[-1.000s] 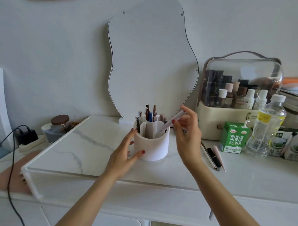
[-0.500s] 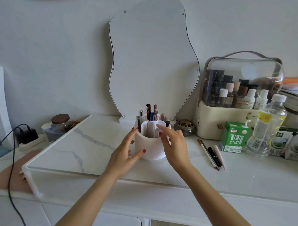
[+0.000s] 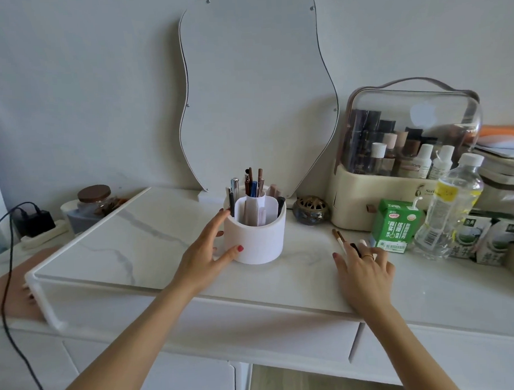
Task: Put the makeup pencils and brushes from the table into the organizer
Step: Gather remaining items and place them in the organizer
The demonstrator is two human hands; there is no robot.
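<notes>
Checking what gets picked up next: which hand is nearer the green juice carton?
Right hand, just left of the green juice carton; left hand is across at the organizer.

a plain pale grey wall (image 3: pixel 83 84) runs behind a white dressing table (image 3: pixel 285 320) with a marble-patterned top and drawers along its front. a wavy-edged panel (image 3: pixel 254 86) leans upright against the wall at the back of the tabletop, and a strip of light wooden floor (image 3: pixel 302 383) shows below the drawers. the light is soft and even, with a black cable (image 3: pixel 7 294) hanging down at the left edge.
</notes>
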